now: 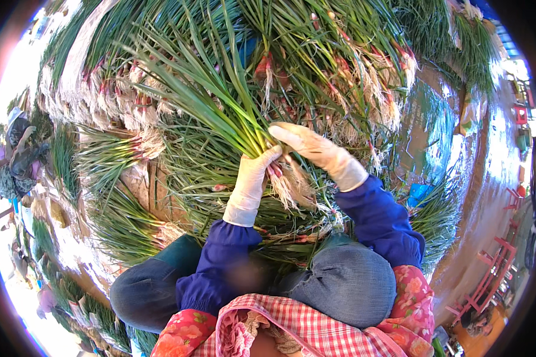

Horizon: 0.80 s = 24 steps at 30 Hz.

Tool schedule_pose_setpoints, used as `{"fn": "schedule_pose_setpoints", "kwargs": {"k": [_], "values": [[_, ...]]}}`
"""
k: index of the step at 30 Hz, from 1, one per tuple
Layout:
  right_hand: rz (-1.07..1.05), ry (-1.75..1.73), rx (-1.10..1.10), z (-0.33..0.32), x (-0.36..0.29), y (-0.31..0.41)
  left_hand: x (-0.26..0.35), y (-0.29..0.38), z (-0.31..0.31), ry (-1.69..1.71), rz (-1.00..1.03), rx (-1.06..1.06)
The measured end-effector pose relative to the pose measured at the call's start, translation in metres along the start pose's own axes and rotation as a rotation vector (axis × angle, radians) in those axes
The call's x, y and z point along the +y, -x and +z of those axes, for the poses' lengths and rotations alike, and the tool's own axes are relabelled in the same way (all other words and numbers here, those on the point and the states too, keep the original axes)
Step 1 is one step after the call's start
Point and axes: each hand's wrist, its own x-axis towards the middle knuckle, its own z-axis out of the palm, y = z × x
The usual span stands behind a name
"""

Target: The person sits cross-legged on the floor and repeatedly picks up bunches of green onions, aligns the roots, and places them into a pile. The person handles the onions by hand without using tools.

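My left hand (pixel 251 178), in a pale glove, is closed around a bunch of spring onions (pixel 236 116) just above its reddish bulbs and white roots. The green leaves fan out to the upper left, and the roots hang below my grip. My right hand (pixel 315 149), also gloved, lies against the right side of the same bunch, its fingertips near my left thumb; whether it grips any stalk cannot be told. Loose spring onions (pixel 205 165) lie beneath both hands and between my knees.
Large heaps of spring onions (pixel 353 53) rise ahead, roots towards me. Smaller bundles (pixel 116 149) lie at the left on brown ground. A blue object (pixel 419 195) sits at the right. People (pixel 18 156) are at the far left; pink metal frames (pixel 491 272) stand at the far right.
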Motion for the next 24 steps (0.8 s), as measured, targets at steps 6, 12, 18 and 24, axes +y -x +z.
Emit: {"fn": "schedule_pose_setpoints", "kwargs": {"k": [6,12,18,24], "values": [[-0.558,0.725,0.575,0.003,0.05,-0.024,0.009,0.008,0.011,-0.065,0.117,0.233],[0.135,1.281,0.181,-0.058,0.035,-0.077,0.035,0.005,0.003,0.211,0.23,0.108],[-0.085,1.228,0.639,-0.071,-0.047,-0.173,0.059,-0.001,-0.007,0.193,0.108,-0.005],[-0.665,1.367,0.274,-0.029,-0.008,-0.059,0.047,-0.02,-0.014,0.08,0.011,0.004]]}}
